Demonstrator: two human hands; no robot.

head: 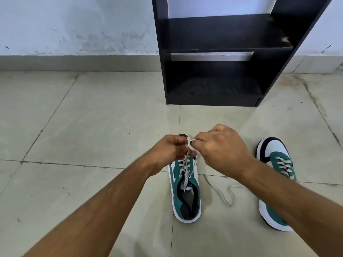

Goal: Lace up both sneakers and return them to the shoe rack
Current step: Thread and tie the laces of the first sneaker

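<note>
Forearms fill the lower frame, ours, reaching forward over the tiled floor point(92, 117). Left hand point(167, 148) and right hand point(220, 145) meet just above the toe end of the nearer sneaker point(185, 190), which stands upright on the floor with its heel toward us. Fingers of both hands are closed on the lace point(189, 145): each pinches a part of it, and a small loop shows between them. We judge this to be the tying of the bow, with the lace held up taut so the crossings below stay snug. One loose end point(220, 193) trails on the floor to the sneaker's right.

Second sneaker point(276, 182) sits further right, partly hidden by the right forearm; its lace is threaded, but whether it is tied we cannot tell. Black shoe rack point(213, 71) stands ahead against the wall, visible shelves bare, so neither sneaker is returned yet.
</note>
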